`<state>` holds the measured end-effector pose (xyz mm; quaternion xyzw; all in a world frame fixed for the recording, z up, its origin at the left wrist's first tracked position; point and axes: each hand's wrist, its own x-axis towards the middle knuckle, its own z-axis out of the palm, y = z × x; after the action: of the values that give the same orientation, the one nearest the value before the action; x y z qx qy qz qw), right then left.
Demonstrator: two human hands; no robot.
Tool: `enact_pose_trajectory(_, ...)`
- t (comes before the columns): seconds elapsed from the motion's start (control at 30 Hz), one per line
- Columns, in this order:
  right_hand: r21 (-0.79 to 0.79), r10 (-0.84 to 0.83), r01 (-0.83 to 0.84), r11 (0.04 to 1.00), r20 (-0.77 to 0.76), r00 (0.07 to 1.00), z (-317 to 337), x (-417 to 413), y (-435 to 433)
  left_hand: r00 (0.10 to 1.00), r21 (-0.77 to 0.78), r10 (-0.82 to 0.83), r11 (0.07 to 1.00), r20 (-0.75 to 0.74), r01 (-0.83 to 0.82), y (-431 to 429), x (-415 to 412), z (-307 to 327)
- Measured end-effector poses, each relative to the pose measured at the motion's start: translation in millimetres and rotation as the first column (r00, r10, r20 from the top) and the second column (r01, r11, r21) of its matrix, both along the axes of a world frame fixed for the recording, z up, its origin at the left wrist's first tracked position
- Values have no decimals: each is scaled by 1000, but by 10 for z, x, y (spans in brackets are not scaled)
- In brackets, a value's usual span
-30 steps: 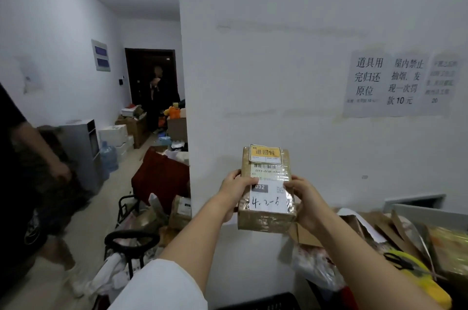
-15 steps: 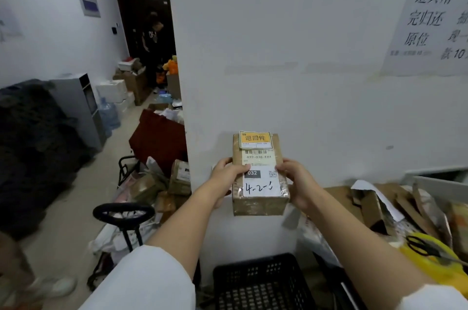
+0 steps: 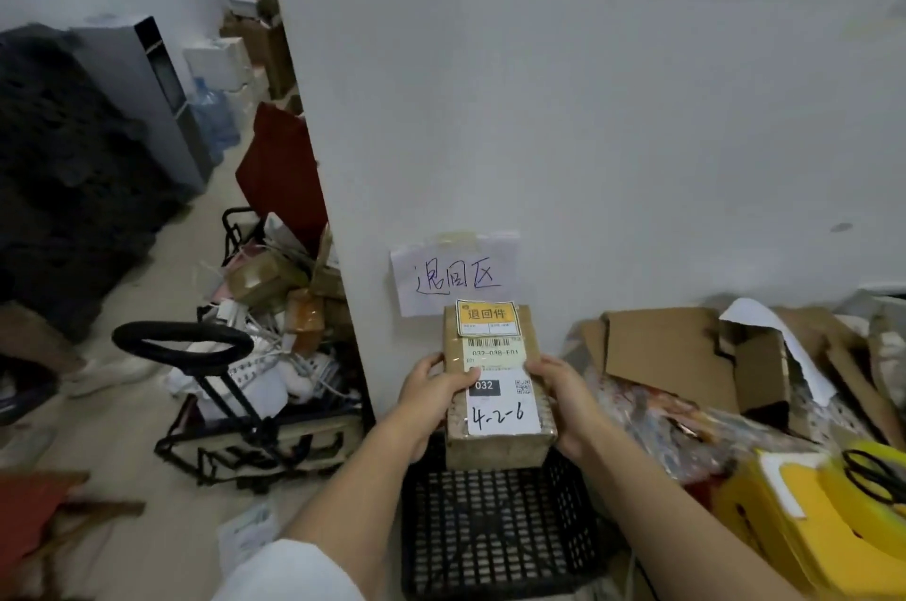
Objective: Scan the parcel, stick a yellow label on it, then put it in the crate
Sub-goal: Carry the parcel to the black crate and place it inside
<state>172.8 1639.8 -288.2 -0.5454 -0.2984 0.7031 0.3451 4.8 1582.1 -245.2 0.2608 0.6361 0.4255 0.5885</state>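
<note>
Gripping the cardboard parcel between left hand and right hand, yellow label already stuck on; only the drop into the black crate below remains

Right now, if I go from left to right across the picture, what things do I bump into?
Grey cabinet → black cart handle → left hand → parcel → right hand → torn cardboard → yellow thing at the far right.

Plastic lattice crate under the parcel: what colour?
Black. The plastic lattice crate shows best in the head view, directly beneath the taped cardboard parcel.
</note>
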Motion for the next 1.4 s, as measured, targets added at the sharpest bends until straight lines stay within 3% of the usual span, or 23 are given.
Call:
enact_pose_trajectory(0.53,-337,120,-44,940,210,970,-2182,46,-199,990,-315,129,943,50,-107,-93,211,-2361)
enact_pose_trajectory(0.77,-348,157,-69,935,233,960,-2962,-82,-81,987,-337,159,930,13,-146,27,212,-3446)
enact_pose_trajectory(1.17,-367,215,-120,922,229,949,-4353,-133,-86,982,-368,57,922,-179,-120,153,223,-5056)
enact_pose_trajectory(1.4,-397,266,-171,902,197,943,-5048,-181,-104,994,-434,22,899,-108,-67,175,184,-5700)
